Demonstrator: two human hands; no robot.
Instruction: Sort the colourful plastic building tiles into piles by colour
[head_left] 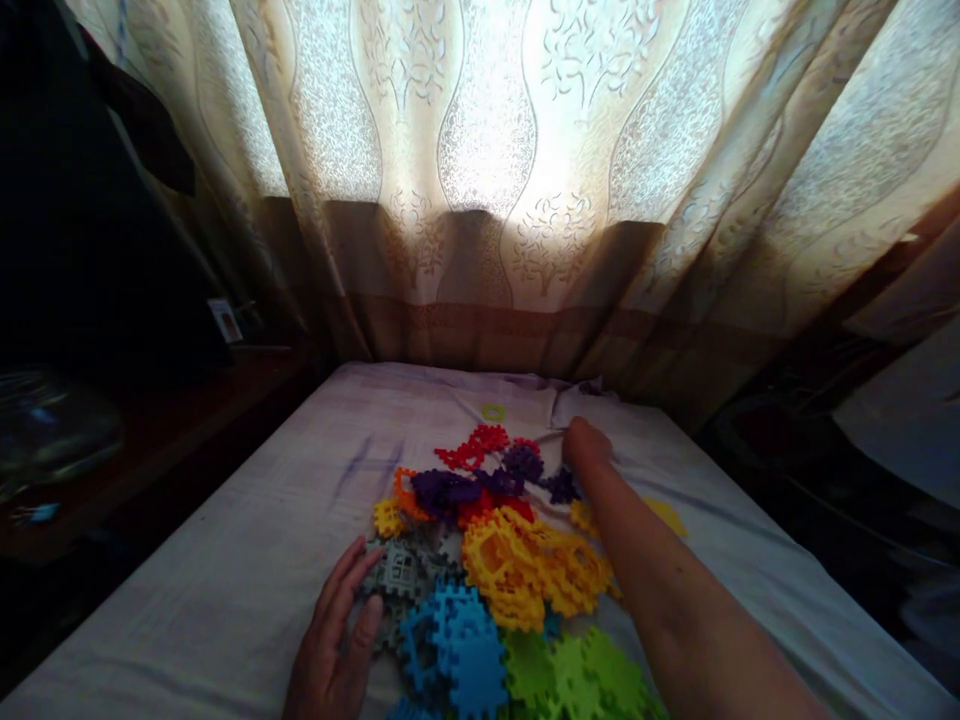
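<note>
My left hand [337, 635] rests with its fingers apart beside the grey toothed pieces [397, 570], holding nothing. My right hand [587, 445] reaches over the far right of the cloth; its fingers are hidden, and so is anything in them. Nearest to it lies a dark purple piece [562, 486]. Yellow pieces [532, 565] fill the middle of the pile, with blue pieces [465, 645] and green pieces [574, 670] at the near side. Farther back are purple pieces [446, 492], orange [407, 492] and red pieces [474, 447].
A pale sheet [247, 540] covers the table. A small yellow-green ring [493, 412] lies near its far edge, and a flat yellow piece [666, 516] right of my right forearm. Behind hangs a patterned curtain [480, 260]. A glass bowl [56, 430] stands at the left.
</note>
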